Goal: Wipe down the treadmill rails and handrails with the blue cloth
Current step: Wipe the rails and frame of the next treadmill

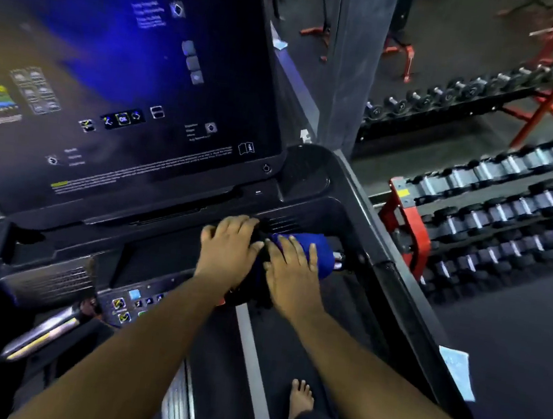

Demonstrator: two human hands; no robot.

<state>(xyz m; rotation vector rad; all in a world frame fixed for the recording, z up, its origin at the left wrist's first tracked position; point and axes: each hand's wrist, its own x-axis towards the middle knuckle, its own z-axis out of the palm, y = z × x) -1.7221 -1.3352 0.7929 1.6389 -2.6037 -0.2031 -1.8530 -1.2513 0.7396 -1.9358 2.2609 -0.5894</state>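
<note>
Forearms run up from 6 o'clock to both hands at centre. Right hand [290, 269] lies flat, fingers spread, pressing the blue cloth [315, 251] onto the treadmill's crossbar below the console [127, 89]. Left hand [227, 247] sits just beside it at 9 o'clock, fingers curled over the bar; can't tell if its grip catches cloth.

Risks, imo: cloth bunches w/ little under the palm, or a wrist strays to the button panel [133, 306] at 7 o'clock.

Writing: only "OK" legible on the console; rest blurred.
</note>
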